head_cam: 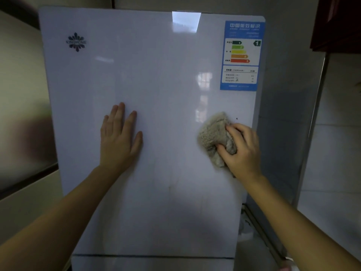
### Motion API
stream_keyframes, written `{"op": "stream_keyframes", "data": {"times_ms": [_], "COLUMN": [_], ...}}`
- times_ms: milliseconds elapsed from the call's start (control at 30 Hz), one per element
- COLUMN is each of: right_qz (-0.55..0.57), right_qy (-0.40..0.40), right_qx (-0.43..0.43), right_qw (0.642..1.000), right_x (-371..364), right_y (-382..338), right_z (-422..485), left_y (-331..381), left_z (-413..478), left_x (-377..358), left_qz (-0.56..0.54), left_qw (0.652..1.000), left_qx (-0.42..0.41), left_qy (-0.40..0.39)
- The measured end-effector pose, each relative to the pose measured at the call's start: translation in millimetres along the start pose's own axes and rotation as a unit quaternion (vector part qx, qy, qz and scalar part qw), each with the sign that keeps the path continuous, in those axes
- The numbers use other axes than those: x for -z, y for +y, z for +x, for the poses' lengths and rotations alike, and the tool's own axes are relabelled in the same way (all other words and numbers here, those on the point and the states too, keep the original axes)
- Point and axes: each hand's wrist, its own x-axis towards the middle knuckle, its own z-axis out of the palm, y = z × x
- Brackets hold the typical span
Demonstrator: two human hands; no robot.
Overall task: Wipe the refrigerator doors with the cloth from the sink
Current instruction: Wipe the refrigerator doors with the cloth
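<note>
Cloth (212, 137) bunched under right hand (242, 151), fingers (231, 132) curled gripping it, pressed on right side of refrigerator door (156, 85) below energy label (242, 55), left hand (119, 137) flat on door, fingers spread wide.

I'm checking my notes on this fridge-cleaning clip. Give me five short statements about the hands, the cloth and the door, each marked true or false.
1. The right hand grips the cloth against the refrigerator door. True.
2. The left hand holds a spray bottle. False: it lies flat on the door with straight fingers and holds nothing.
3. The energy label sits at the door's upper right. True.
4. The cloth covers the brand logo. False: the logo is at the upper left, well apart from the cloth.
5. A seam crosses the fridge front below both hands. True.
</note>
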Motion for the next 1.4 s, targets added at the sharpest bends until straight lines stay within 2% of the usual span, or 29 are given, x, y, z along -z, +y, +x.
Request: {"op": "stream_keyframes", "data": {"times_ms": [133,200,267,400,500,600,700,767,833,967,1100,1167,1300,1400], "right_qz": [-0.010,-0.010,-0.011,-0.006,-0.005,-0.002,0.005,0.003,0.004,0.008,0.005,0.001,0.012,0.005], "right_qy": [-0.103,-0.123,-0.109,-0.034,-0.029,-0.082,-0.157,-0.178,-0.164,-0.087,-0.049,-0.073,-0.156,-0.143], "right_qx": [0.137,0.171,0.147,0.028,0.016,0.101,0.226,0.261,0.245,0.122,0.055,0.082,0.197,0.182], "right_qw": [0.985,0.978,0.983,0.999,0.999,0.992,0.961,0.949,0.955,0.989,0.997,0.994,0.968,0.973], "right_x": [-6.5,-7.4,-6.1,-5.9,-14.0,-28.6,-43.0,-46.5,-45.7,-46.3,-57.5,-67.2,-86.7,-90.7], "right_y": [-7.1,-8.0,-8.5,-14.5,-24.0,-39.1,-52.7,-56.6,-58.2,-62.5,-78.9,-93.0,-118.0,-125.1], "right_z": [-31.6,-40.5,-35.3,-7.1,0.1,-16.1,-46.9,-57.5,-53.5,-21.5,-11.4,-26.0,-61.7,-60.2], "left_y": [1.7,2.0,3.1,0.6,-12.9,-37.5,-59.7,-68.1,-73.9,-86.3,-91.8,-93.5,-100.1,-105.6], "left_z": [0.7,1.0,0.6,-1.5,-13.6,-36.9,-60.3,-73.0,-82.4,-88.4,-90.3,-92.1,-92.1,-92.4], "left_x": [5.7,9.4,12.6,17.0,18.3,19.2,19.8,20.3,21.3,20.8,14.8,11.2,8.7,7.4], "left_qz": [0.003,0.007,0.005,-0.001,-0.001,0.007,0.018,0.023,0.025,0.019,0.003,-0.003,-0.009,-0.025], "left_qw": [1.000,1.000,1.000,1.000,1.000,1.000,1.000,1.000,0.999,1.000,1.000,1.000,1.000,1.000], "left_qx": [-0.003,-0.004,-0.003,0.000,-0.006,-0.001,0.009,0.010,0.015,0.022,0.012,0.005,-0.006,-0.014], "left_qy": [-0.014,-0.023,-0.031,-0.023,0.004,0.017,-0.001,-0.014,-0.020,-0.005,0.003,0.007,0.005,0.003]}}
